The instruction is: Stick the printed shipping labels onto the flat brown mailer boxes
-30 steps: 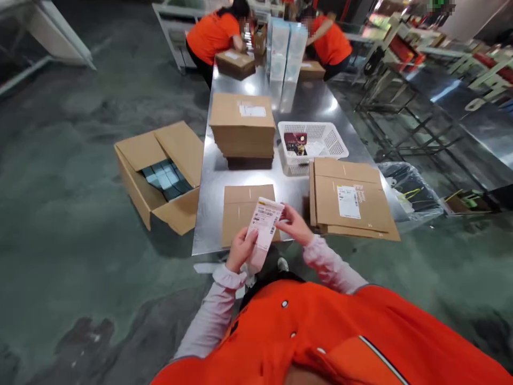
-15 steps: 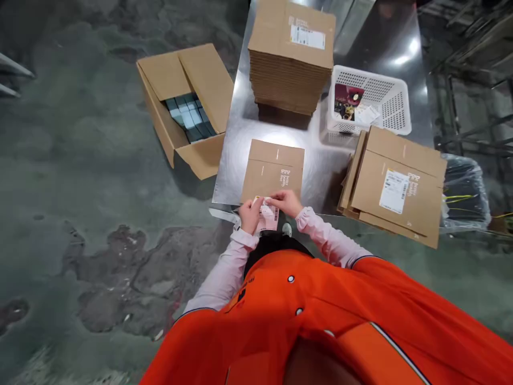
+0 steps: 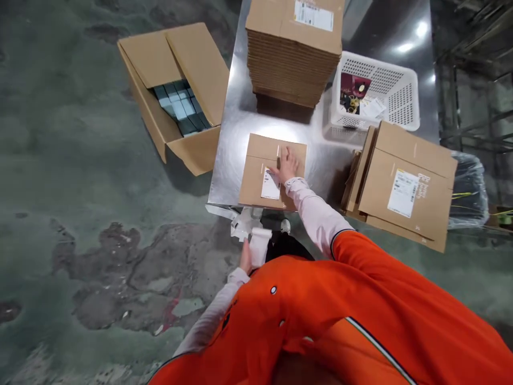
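Note:
A flat cardboard box [image 3: 256,148] lies near the table's front edge. On it is a white printed label [image 3: 271,184]. My right hand [image 3: 287,164] rests on the cardboard at the label's right side, fingers stretched out over the surface, thumb at the label. Lower down, in front of my body, my left hand [image 3: 246,258] is closed at the side of a white label roll [image 3: 259,247]; some of its fingers are hidden. Crumpled translucent backing paper [image 3: 241,224] hangs between the roll and the table edge.
A tall stack of flat boxes [image 3: 288,67] stands at the back. To the right are a white basket [image 3: 403,109] holding cards and a pile of labelled flat boxes [image 3: 425,206]. An open carton [image 3: 204,59] with dark packs stands left of the metal table [image 3: 228,155].
The label has gone from between my hands onto the flat box. My right hand moved forward onto the cardboard; my left hand dropped back towards my body, to the white roll.

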{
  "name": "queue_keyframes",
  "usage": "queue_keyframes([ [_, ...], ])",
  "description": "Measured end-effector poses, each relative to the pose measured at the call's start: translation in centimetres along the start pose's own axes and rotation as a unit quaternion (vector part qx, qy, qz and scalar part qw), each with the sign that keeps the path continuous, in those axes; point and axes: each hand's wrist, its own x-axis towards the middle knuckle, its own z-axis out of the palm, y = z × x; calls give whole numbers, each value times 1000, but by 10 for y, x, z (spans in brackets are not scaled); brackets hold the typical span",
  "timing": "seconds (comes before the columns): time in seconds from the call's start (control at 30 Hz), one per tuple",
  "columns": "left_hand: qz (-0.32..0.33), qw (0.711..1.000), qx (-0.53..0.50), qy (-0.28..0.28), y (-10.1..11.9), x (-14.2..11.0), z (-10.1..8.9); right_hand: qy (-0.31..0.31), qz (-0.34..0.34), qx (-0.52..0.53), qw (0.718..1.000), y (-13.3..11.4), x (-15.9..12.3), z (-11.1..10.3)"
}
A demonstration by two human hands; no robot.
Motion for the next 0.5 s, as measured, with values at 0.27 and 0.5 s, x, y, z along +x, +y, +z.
queue_keyframes([
  [0.27,110,982,117,98,60,-4,-36,-227,-276,36,933,-32,-116,1],
  [0.5,251,894,355,107,189,54,16,-122,39,81,988,15,-158,-47],
])
